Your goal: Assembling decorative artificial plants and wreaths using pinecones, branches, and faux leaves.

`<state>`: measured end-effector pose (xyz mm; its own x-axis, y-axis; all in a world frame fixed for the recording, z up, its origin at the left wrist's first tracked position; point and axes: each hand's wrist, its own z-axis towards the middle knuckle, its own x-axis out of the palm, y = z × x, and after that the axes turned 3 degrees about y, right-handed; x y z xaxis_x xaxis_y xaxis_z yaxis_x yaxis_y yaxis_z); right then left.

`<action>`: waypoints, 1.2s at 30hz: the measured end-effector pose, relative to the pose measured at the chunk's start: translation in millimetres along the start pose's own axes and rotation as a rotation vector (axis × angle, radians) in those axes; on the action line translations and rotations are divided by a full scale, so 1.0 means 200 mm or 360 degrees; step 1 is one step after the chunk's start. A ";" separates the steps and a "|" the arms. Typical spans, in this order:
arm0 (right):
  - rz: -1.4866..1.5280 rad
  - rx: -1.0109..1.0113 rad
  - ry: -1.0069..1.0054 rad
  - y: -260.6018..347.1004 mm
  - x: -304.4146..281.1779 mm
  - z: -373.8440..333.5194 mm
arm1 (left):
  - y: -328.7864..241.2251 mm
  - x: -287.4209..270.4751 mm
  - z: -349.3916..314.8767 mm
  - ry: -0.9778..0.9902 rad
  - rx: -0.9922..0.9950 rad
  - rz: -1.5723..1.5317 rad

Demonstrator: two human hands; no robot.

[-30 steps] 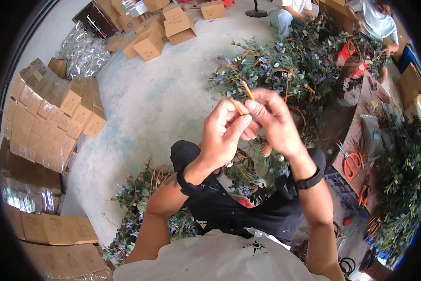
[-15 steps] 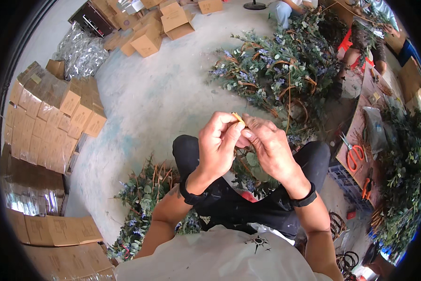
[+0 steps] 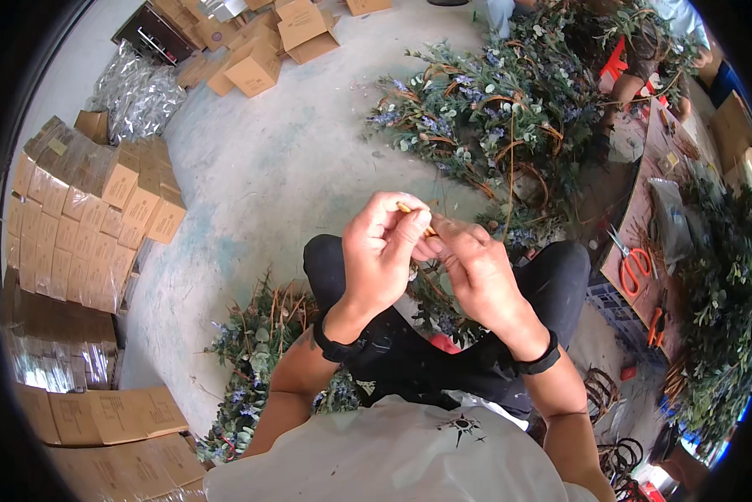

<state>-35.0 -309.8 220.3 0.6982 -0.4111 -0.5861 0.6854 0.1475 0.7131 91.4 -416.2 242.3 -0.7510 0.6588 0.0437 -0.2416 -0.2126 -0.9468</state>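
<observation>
Above my lap, my left hand and my right hand meet with their fingertips bent inward. My left thumb and forefinger pinch a small, narrow yellow piece; its exact kind I cannot make out. Its lower end reaches the fingertips of my right hand, which are also closed on it and partly hide it. Below the hands, between my knees, hangs or lies some greenery with round leaves. A red object shows beneath it, partly covered.
Wreaths of greenery with blue flowers are heaped ahead, and more greenery lies at my left. A table at right bears orange-handled scissors, pliers and leafy stems. Cartons stand stacked at left. Another person sits far right.
The yellow piece has shifted slightly left with my left fingers and turned, so its end points more to the left. My right fingertips have moved slightly lower. The view has shifted a little.
</observation>
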 end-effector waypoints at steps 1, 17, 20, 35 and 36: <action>0.0049 -0.0059 -0.0092 -0.03 0.01 -0.01 | 0.00 0.00 0.00 0.0003 0.0000 0.0000; -0.0144 -0.0143 0.0012 -0.04 -0.05 -0.03 | 0.02 0.04 0.01 -0.0227 0.0248 -0.0037; -0.0061 -0.0188 -0.0070 -0.10 -0.02 -0.02 | 0.00 0.06 0.02 -0.0188 0.0205 -0.0093; 0.0456 0.0072 0.0273 -0.12 -0.04 0.03 | -0.05 -0.01 0.06 0.0017 0.0113 0.0179; 0.0379 0.0101 0.0293 -0.11 -0.03 0.03 | -0.04 -0.02 0.06 0.0000 0.0128 0.0230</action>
<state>-56.2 -315.1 210.1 0.8673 -0.2007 -0.4555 0.4879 0.1615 0.8578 88.8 -424.6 253.6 -0.7816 0.6171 -0.0907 -0.1797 -0.3620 -0.9147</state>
